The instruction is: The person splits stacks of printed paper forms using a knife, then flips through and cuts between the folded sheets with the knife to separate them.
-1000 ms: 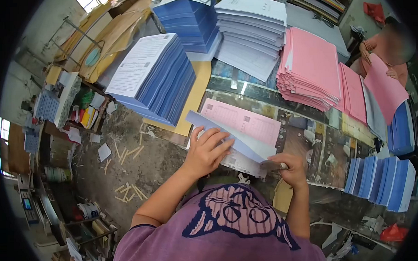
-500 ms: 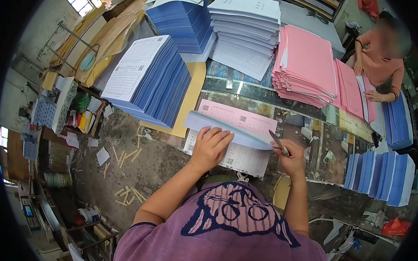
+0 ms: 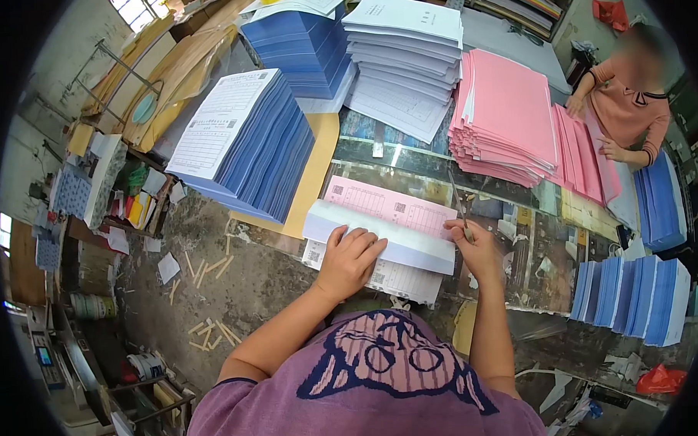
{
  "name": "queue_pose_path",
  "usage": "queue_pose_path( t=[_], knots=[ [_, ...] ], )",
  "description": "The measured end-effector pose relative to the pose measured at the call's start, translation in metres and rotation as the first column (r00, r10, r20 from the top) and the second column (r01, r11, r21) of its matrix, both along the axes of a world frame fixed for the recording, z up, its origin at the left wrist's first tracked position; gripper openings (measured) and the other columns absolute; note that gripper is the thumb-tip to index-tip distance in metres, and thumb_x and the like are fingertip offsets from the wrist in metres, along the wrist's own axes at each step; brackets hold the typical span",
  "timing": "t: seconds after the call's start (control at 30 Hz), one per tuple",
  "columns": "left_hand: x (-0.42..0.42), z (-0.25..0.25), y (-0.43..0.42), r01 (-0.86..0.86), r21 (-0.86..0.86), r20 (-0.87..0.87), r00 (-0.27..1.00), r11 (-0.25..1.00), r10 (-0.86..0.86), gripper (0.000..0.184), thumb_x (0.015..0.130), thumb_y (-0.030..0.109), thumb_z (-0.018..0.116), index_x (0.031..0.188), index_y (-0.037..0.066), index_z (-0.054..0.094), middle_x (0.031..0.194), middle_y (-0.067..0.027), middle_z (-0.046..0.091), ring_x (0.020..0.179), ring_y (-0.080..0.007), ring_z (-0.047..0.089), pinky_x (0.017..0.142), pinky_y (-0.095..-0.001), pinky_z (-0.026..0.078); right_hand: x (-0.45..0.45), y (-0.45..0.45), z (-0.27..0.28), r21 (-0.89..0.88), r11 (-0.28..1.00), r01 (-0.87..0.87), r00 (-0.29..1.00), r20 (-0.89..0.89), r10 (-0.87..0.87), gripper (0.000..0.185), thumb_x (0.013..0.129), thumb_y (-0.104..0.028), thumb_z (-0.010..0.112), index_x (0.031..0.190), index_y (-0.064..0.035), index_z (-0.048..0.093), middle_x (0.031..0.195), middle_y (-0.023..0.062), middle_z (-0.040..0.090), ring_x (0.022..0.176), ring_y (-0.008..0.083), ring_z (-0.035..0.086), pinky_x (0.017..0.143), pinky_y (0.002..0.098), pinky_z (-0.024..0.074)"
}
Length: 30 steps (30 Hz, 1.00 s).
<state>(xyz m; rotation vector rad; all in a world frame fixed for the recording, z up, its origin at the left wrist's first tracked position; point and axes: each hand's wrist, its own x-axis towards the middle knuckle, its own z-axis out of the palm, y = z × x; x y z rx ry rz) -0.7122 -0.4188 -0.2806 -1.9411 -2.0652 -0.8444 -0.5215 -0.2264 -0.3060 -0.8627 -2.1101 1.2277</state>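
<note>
My left hand (image 3: 350,261) lies with its fingers spread on a pale folded flap of paper (image 3: 411,245), pressing it down. Above the flap shows a pink printed form (image 3: 367,193), and below it the lower part of a white printed sheet (image 3: 405,280) sticks out. At the right end of these papers, my right hand (image 3: 479,252) is closed around a knife (image 3: 468,234) whose thin blade points up and away from me. The thumb and fingertips of that hand are close to the pink form's right corner; whether they touch it I cannot tell.
A tall blue-edged stack of forms (image 3: 266,155) stands left on yellow card (image 3: 316,154). Behind are a white paper stack (image 3: 404,43) and a pink stack (image 3: 506,105). A co-worker (image 3: 629,104) handles pink sheets at right. Blue bundles (image 3: 632,296) stand near the right edge.
The knife has swung from slanting left over the papers to pointing away from me. My right hand has shifted slightly left, and the raised flap now lies flatter. The co-worker's hands have moved slightly.
</note>
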Motion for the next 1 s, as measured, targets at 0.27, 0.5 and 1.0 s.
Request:
queue_pose_path(
  t=[0.27,0.5,1.0],
  knots=[
    [0.003,-0.001,-0.01,0.0,-0.008,0.022,1.0,1.0,0.0,0.031,0.073,0.007,0.059,0.104,0.009,0.058,0.1,-0.0037,0.056,0.099,-0.0199,0.052,0.095,-0.042,0.031,-0.011,-0.002,0.016,0.307,0.948,0.085,0.966,0.207,-0.153,0.016,0.075,-0.009,0.065,0.088,0.0012,0.065,0.084,0.0071,0.06,0.07,0.0198,0.055,0.066,0.0264,0.0439],
    [0.007,-0.006,-0.017,0.025,-0.016,0.027,0.999,1.0,-0.025,0.033,0.074,0.007,0.058,0.107,0.009,0.056,0.104,-0.0048,0.055,0.107,-0.0218,0.05,0.099,-0.0431,0.028,0.013,0.0,0.016,0.132,0.991,0.026,0.975,0.215,-0.055,0.015,0.076,-0.007,0.063,0.089,0.0003,0.064,0.085,0.0067,0.058,0.071,0.0191,0.053,0.065,0.0267,0.0425],
    [0.006,-0.008,-0.015,-0.036,-0.03,0.021,0.999,0.999,0.037,0.037,0.078,0.01,0.056,0.114,0.011,0.055,0.117,-0.0024,0.055,0.118,-0.0237,0.044,0.103,-0.0434,0.025,0.006,-0.001,0.017,0.254,0.945,0.205,0.979,-0.064,-0.195,0.016,0.076,-0.007,0.064,0.089,0.0008,0.063,0.086,0.0052,0.058,0.073,0.0187,0.053,0.067,0.0267,0.0418]
  ],
)
